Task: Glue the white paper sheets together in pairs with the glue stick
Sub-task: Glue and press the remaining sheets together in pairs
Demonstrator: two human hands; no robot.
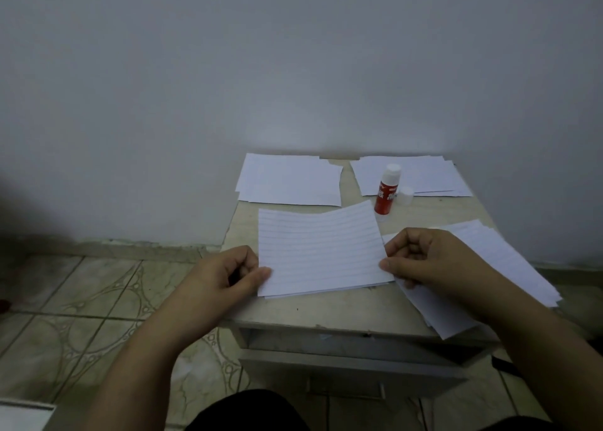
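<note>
A lined white sheet is held at the centre of the frame, just above the pale tabletop, with its far edge slightly raised and bowed. Thin edges of at least one further sheet are seen beneath its near edge. The left edge of the sheet is pinched by the left hand, thumb on top and the other fingers curled beneath. The right edge is pinched by the right hand in like manner, thumb against the paper and the remaining fingers curled in. Above the held sheet, at the far left of the tabletop, a left stack of white sheets is laid flat. To the upper right, a second stack is laid against the wall side. The glue stick, red-bodied with a white top, is stood upright between these two stacks, at the near corner of the second one. Its white cap is set just beside it on the right. A third stack of sheets, fanned and untidy, is found at the right of the frame, partly covered by the right hand and overhanging the near edge. A drawer front is seen beneath the tabletop, and a patterned tiled floor at lower left.
</note>
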